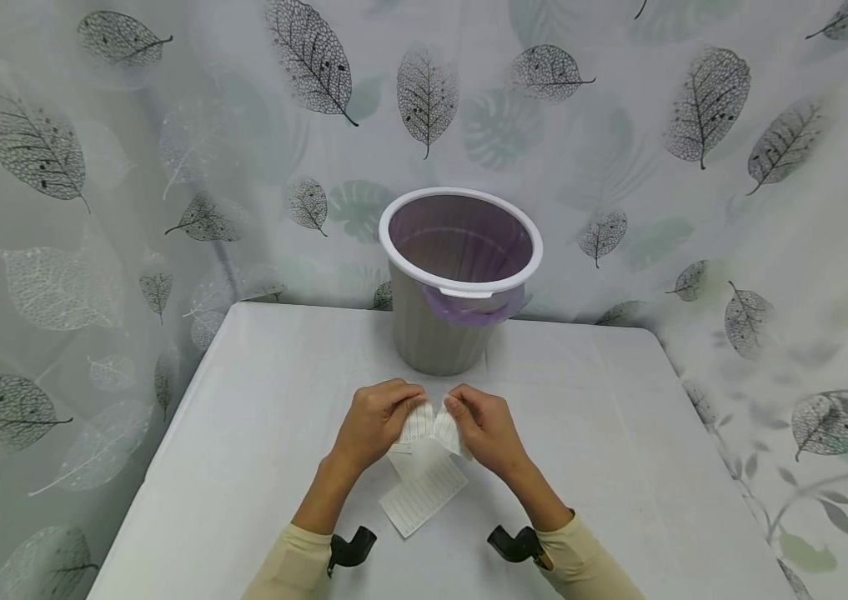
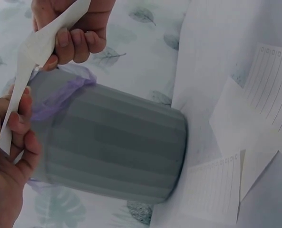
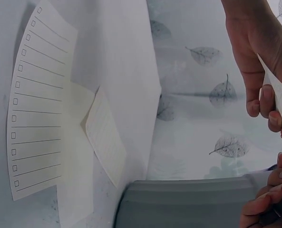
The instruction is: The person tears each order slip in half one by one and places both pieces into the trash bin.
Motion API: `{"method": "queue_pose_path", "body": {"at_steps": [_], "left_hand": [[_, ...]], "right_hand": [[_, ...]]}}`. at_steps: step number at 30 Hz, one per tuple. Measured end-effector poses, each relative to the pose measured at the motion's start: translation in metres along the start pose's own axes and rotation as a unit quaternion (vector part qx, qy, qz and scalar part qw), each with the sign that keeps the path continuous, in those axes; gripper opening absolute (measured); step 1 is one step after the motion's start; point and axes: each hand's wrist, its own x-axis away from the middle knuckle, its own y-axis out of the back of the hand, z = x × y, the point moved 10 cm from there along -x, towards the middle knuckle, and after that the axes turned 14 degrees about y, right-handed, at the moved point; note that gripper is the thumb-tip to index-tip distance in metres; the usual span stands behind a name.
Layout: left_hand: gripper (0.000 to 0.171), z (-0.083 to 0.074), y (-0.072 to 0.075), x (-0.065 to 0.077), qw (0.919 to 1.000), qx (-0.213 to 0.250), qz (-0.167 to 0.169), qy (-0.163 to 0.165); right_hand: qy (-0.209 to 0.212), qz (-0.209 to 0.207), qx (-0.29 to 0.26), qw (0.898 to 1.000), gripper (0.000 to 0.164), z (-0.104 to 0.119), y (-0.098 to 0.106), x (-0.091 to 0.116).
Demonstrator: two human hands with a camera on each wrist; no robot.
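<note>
Both hands hold one small lined paper [image 1: 448,430] up over the table, with a V-shaped gap in its top edge between them. My left hand [image 1: 377,419] pinches its left part between thumb and curled fingers. The right part is pinched the same way by my right hand [image 1: 487,423]. In the left wrist view the paper [image 2: 38,45] spans from hand to hand, bent and narrow at the middle. Below the hands lie overlapping loose paper pieces; a lined piece with checkboxes [image 3: 38,109] is the largest, beside a smaller folded-looking piece [image 3: 105,137].
A grey bin [image 1: 434,325] with a white rim and a purple liner [image 1: 469,310] stands at the table's back, just beyond the hands. The white table [image 1: 589,467] meets leaf-patterned cloth [image 1: 243,125] behind and on both sides.
</note>
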Motion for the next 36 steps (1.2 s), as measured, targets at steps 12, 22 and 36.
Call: {"method": "queue_pose_path", "body": {"at_steps": [12, 22, 36], "left_hand": [[0.006, -0.001, 0.004, 0.0, 0.9999, 0.006, -0.009, -0.009], [0.005, 0.004, 0.008, 0.001, 0.9998, 0.0, -0.017, 0.003], [0.005, 0.005, 0.02, 0.0, 0.9991, 0.011, -0.041, -0.006]], "right_hand": [[-0.009, -0.004, 0.012, 1.0, 0.016, 0.0, 0.003, 0.001], [-0.007, -0.01, 0.018, 1.0, 0.015, -0.004, 0.006, 0.003], [-0.02, -0.026, 0.031, 0.999, 0.015, -0.009, 0.019, 0.007]]}}
